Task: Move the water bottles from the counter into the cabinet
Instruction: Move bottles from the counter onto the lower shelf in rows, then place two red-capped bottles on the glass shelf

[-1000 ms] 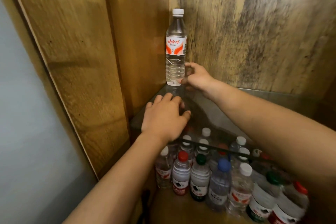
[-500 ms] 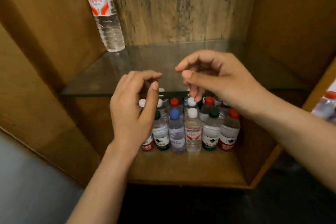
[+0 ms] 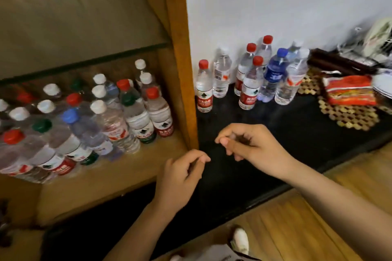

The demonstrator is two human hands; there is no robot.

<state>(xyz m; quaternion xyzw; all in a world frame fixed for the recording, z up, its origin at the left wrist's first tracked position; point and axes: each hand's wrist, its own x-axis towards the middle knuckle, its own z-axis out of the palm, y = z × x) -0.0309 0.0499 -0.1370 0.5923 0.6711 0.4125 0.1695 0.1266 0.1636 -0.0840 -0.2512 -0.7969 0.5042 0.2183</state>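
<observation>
Empty hands between cabinet and surface

Both grips hold nothing: left hand and right hand hover, fingers loosely curled. Water bottles stand on the black surface; others fill the cabinet shelf.

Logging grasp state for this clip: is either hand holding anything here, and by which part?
Nothing is held. The left hand and right hand hover loosely curled over the black counter, apart from the clear plastic water bottles standing by the wall.
</observation>
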